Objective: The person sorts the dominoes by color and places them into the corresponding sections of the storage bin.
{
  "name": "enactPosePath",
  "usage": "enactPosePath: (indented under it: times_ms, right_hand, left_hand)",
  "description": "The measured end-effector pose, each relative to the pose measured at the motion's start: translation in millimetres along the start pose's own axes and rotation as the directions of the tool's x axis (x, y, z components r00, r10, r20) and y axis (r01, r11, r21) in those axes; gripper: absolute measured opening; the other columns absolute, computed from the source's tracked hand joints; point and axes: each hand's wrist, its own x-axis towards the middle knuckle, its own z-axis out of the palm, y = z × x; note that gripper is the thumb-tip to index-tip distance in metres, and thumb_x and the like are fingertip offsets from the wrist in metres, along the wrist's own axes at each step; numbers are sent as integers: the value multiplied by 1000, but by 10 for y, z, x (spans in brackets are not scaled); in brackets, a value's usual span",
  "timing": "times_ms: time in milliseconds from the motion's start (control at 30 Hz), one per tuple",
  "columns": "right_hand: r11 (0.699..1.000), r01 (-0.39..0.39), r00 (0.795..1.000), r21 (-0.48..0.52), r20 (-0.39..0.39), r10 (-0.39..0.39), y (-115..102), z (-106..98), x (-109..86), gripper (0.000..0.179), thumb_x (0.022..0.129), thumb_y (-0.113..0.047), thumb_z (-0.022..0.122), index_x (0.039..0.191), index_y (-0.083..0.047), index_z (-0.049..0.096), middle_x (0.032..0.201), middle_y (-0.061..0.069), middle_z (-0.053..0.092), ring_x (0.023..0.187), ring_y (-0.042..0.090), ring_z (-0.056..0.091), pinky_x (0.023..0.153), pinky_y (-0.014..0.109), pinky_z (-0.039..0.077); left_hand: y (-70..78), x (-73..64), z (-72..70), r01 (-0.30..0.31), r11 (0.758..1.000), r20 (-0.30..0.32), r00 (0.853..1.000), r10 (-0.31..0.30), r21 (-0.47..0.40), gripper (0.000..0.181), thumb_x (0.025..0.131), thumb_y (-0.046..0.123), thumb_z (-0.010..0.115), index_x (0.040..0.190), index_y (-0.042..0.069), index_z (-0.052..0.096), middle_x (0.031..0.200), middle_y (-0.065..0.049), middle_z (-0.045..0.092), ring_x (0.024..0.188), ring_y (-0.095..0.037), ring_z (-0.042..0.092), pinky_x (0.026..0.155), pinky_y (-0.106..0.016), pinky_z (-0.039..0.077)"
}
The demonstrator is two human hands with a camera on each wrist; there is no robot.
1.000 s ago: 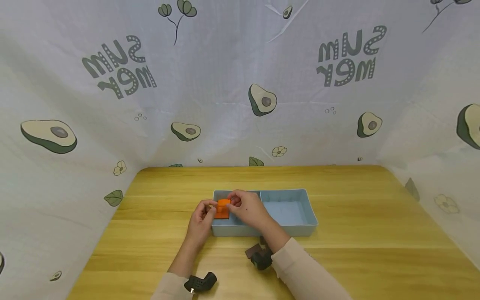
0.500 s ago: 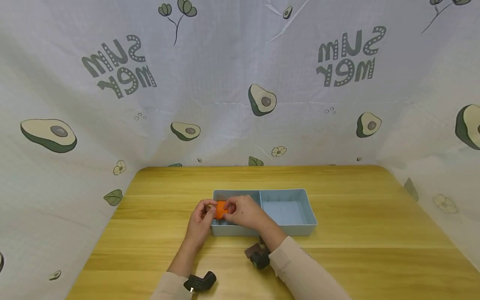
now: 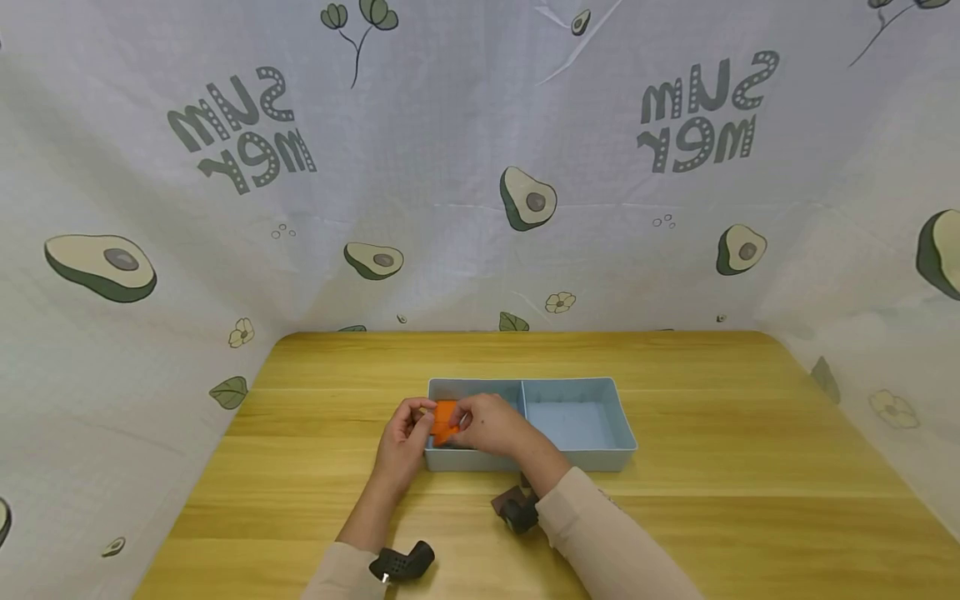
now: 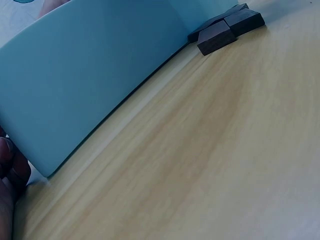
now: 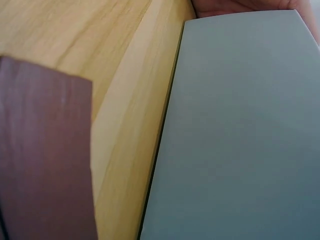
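A blue-grey two-compartment tray (image 3: pixel 581 460) lies on the wooden table. In its left compartment are flat orange blocks (image 3: pixel 445 412), partly covered by fingers. My right hand (image 3: pixel 491 425) reaches in from above and pinches an orange block between thumb and fingertips; the block's near corner tilts toward the tray's front wall. At the tray's left end, my left hand (image 3: pixel 401 437) grips the end wall, thumb and index fingertips over the rim beside the orange blocks. Curled left fingers (image 4: pixel 15 167) show outside that wall in the left wrist view.
Several dark brown wooden blocks (image 4: pixel 217 36) lie on the table against the tray's front, under my right wrist; one brown block (image 5: pixel 45 150) looms large in the right wrist view. The right compartment (image 3: pixel 573 421) shows its bare floor. A printed curtain (image 3: pixel 480 125) hangs behind the table.
My right hand has come down and nearer with the orange block, whose near corner now points toward the tray's front wall. My left hand and the tray stay in place.
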Motion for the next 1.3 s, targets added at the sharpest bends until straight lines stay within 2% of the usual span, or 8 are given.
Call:
enactPosePath:
  times_ms: [333, 567, 867, 1067, 1300]
  right_hand:
    - [999, -45, 999, -6, 24, 45, -5, 1, 24, 15, 84, -18, 83, 93, -13, 71, 79, -2, 68, 68, 13, 59, 63, 28, 48]
    - [996, -82, 997, -36, 0, 82, -24, 4, 33, 15, 83, -20, 83, 92, -15, 72, 78, -2, 66, 65, 15, 54, 59, 29, 44]
    - [995, -65, 997, -81, -53, 61, -20, 11, 41, 12, 86, -22, 80, 93, -15, 73, 87, -1, 69, 67, 14, 55, 61, 29, 45]
    - [996, -65, 995, -64, -73, 60, -16, 22, 38, 8, 88, -21, 77, 92, -16, 72, 90, 0, 68, 65, 13, 57, 59, 29, 46]
    - [998, -38, 998, -50, -41, 36, 1, 27, 39, 12, 85, -20, 81, 82, -15, 69, 75, -3, 65, 63, 13, 54, 56, 27, 43]
  left_hand:
    - [9, -7, -7, -5, 1000, 6, 1000, 5, 2, 18, 103, 12, 55, 118, 5, 62, 84, 0, 46, 70, -9, 46, 65, -21, 40]
    - [-2, 3, -13, -4, 1000, 7, 1000, 4, -4, 19, 103, 11, 55, 119, 4, 62, 85, -1, 45, 71, -9, 44, 66, -21, 38]
    - [-14, 5, -11, -8, 1000, 5, 1000, 8, -10, 18, 102, 10, 55, 118, 4, 63, 85, 0, 45, 70, -8, 46, 66, -21, 41]
    - [-7, -4, -14, 1, 1000, 9, 1000, -1, -11, 20, 103, 10, 54, 119, 2, 61, 83, 0, 44, 69, -9, 45, 66, -21, 41]
    - [-11, 4, -13, 2, 1000, 5, 1000, -2, -3, 19, 102, 11, 55, 118, 5, 63, 84, 0, 46, 71, -9, 46, 65, -21, 40]
